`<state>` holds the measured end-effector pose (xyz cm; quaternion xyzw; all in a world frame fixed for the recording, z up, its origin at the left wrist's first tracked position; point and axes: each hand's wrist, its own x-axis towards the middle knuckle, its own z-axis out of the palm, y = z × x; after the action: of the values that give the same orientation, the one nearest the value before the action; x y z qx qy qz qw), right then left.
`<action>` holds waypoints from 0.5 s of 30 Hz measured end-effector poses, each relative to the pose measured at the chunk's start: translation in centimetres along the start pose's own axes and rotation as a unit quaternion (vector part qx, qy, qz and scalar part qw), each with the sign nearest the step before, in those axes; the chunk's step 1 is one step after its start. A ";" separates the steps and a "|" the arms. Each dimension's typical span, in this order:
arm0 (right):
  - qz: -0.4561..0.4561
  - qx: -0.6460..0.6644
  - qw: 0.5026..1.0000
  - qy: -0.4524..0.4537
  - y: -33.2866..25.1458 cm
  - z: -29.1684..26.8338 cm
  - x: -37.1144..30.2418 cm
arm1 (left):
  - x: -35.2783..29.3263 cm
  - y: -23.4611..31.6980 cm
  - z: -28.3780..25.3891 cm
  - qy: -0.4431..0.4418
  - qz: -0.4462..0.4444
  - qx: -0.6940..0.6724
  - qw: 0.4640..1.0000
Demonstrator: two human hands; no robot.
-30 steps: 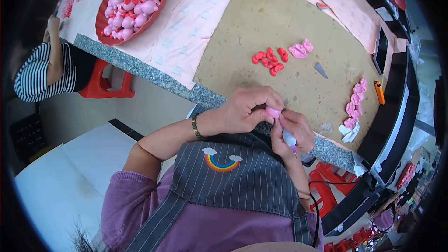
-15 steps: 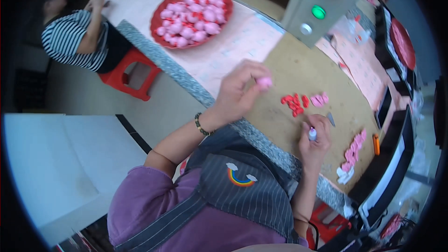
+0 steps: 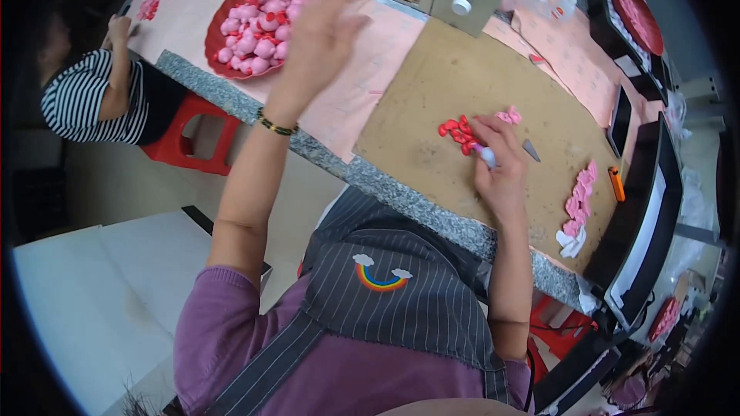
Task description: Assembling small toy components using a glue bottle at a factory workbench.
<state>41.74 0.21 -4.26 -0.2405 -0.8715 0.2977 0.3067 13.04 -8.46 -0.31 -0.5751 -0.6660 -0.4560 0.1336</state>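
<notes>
My left hand (image 3: 322,50) is raised at the right rim of a scalloped red bowl (image 3: 214,40), fingers stretched out and nothing visible in them. Pink balls with small red parts (image 3: 264,48) are heaped in the bowl; my hand hides some of them. On the tan work board (image 3: 420,96), my right hand (image 3: 502,166) is closed around a small white tube (image 3: 487,157) with a purple tip. That tip points toward a cluster of small red pieces (image 3: 456,130). Small pink pieces (image 3: 509,115) lie just beyond my right fingers.
A grey triangular blade (image 3: 531,150) lies right of my right hand. Farther right are a row of pink pieces (image 3: 580,199), a white scrap (image 3: 571,241) and an orange cutter (image 3: 617,184). A grey control box (image 3: 462,8) stands behind the board. A person in stripes (image 3: 100,100) sits at the far left.
My left hand has swung left and up to the bowl, and the pink ball it pinched is no longer seen in it. My right hand has moved the tube closer to the red pieces.
</notes>
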 end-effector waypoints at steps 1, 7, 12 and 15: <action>0.005 -0.008 1.000 0.001 0.0 0.0 -0.1 | -0.2 1.6 2.0 -0.049 -0.050 -0.082 0.994; -0.021 -0.051 0.998 -0.041 -0.5 -0.2 -1.3 | -0.5 8.5 12.5 -0.224 -0.044 -0.234 0.945; 0.008 -0.059 0.998 -0.016 -1.5 -0.7 -1.5 | -0.4 10.5 15.5 -0.355 0.004 -0.192 0.915; 0.073 -0.095 0.993 -0.009 -1.6 -1.3 -2.1 | 0.3 10.2 14.9 -0.385 -0.035 -0.220 0.895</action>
<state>43.73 -1.69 -3.21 -0.3285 -0.8786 0.2372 0.2526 27.19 2.29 -3.69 -0.6969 -0.5673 -0.3382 -0.2794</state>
